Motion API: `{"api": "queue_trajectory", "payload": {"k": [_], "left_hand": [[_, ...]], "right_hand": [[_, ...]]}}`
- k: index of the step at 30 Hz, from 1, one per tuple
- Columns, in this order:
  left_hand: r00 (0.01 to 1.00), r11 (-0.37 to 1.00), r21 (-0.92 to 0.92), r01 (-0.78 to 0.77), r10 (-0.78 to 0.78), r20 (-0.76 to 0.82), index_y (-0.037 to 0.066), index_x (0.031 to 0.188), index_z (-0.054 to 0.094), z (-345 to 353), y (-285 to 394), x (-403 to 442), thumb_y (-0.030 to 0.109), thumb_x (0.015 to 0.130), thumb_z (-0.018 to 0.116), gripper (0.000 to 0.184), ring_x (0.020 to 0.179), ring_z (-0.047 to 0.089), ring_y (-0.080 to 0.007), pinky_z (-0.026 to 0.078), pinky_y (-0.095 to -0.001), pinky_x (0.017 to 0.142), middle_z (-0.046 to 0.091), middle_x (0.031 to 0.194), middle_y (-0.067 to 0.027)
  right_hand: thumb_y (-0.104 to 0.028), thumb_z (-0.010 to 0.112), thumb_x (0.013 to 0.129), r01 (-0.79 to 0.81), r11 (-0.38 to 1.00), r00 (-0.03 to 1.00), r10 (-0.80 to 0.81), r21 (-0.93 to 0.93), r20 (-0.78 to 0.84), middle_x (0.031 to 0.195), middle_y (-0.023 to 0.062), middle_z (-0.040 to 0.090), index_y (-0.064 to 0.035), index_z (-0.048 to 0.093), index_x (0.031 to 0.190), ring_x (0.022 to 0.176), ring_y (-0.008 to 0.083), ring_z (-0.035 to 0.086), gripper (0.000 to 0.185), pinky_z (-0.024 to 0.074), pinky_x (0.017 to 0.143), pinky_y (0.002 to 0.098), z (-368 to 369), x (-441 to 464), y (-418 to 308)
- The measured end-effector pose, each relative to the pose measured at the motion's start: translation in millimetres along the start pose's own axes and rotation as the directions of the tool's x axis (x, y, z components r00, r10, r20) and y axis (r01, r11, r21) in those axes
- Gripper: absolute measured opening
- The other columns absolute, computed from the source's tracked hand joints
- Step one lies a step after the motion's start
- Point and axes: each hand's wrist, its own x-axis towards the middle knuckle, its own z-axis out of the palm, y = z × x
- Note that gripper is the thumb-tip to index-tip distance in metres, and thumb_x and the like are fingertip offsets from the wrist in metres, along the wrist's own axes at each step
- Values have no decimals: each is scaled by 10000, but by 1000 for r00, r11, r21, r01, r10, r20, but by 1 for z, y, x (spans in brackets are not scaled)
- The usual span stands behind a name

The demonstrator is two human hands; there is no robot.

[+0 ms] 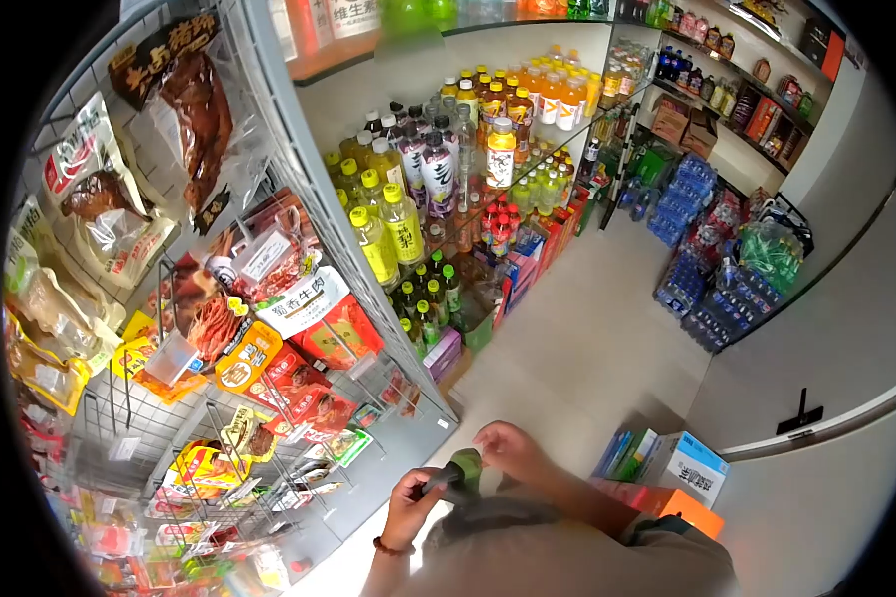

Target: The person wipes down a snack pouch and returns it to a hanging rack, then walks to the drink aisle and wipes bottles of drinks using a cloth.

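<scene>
Low in the head view, in front of my body, my left hand [408, 509] is closed around a dark grey and green item [462, 476], perhaps soft; its exact kind I cannot make out. A reddish bracelet circles that wrist. My right hand [511, 451] is just to the right of the item, its fingers loosely bent and apart, with nothing visible in them. Whether its lower edge touches the green part I cannot tell.
A wire rack [129, 398] with hanging snack packets stands close on my left. Beyond it, shelves carry many drink bottles [403, 224]. Shrink-wrapped bottle packs [712, 289] sit on the floor [558, 328] at far right. Boxes [682, 468] stand beside my right arm.
</scene>
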Motion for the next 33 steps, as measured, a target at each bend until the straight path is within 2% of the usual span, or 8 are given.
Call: {"api": "queue_trajectory", "payload": {"k": [5,8,9,11,16,22,23,33], "left_hand": [[1000,1000,10,22,-23,12,19,990,601,-22,-1,-20,-39,940,669,103,1000,632,-136,537,-291,882,671,1156,-93],[999,1000,-1,24,-24,39,9,1001,613,-28,5,-26,-25,946,674,90,977,631,-117,533,-265,858,663,1170,-89],[1000,1000,14,24,-24,14,13,998,615,-31,3,-27,-21,946,676,88,970,631,-114,530,-260,846,666,1168,-87],[999,999,44,18,-17,-28,21,988,617,-34,2,-27,-18,945,679,86,950,626,-103,516,-246,817,676,1156,-80],[1000,999,42,24,-23,-15,18,973,609,-25,-3,-8,-31,937,681,94,943,614,-90,506,-239,823,674,1159,-69],[998,998,60,28,-31,51,22,975,621,15,-6,36,-18,931,699,98,932,602,-82,484,-229,829,680,1137,-63],[998,994,101,45,-49,43,42,963,605,25,-3,43,-39,921,692,125,980,624,-120,522,-283,886,677,1099,-61],[975,986,155,54,-86,207,38,986,621,125,-24,146,-28,928,697,117,945,627,-101,514,-257,844,690,1015,-20]], "right_hand": [[-4,601,914,-66,995,992,56,-79,-112,918,-16,574,-31,594,1164,848,64,579,251,503,785,248,22,-18,7],[-15,601,920,-65,997,995,68,42,-69,921,-8,574,-28,590,1171,837,71,589,252,517,781,257,28,-21,17],[-25,599,927,-71,997,997,70,-9,-30,923,-2,576,-23,587,1172,825,80,599,245,528,778,262,27,-21,16],[-24,597,929,-74,997,995,73,-11,-66,917,1,577,-21,585,1174,826,84,601,245,531,782,265,29,-23,15],[-21,601,923,-100,995,988,96,-27,-121,898,11,580,-16,584,1186,830,101,610,264,540,800,282,15,-25,-6],[-25,598,928,-57,998,986,53,-22,-160,915,20,595,-21,592,1185,839,106,614,257,525,801,272,-36,-20,-14],[-27,599,928,-55,998,984,51,-20,-171,932,23,600,-22,595,1182,843,106,614,254,522,805,270,-46,-20,-18],[-56,602,942,131,991,953,-134,-30,-273,984,27,615,-35,599,1176,891,118,618,235,525,818,288,-177,-20,-39]]}}
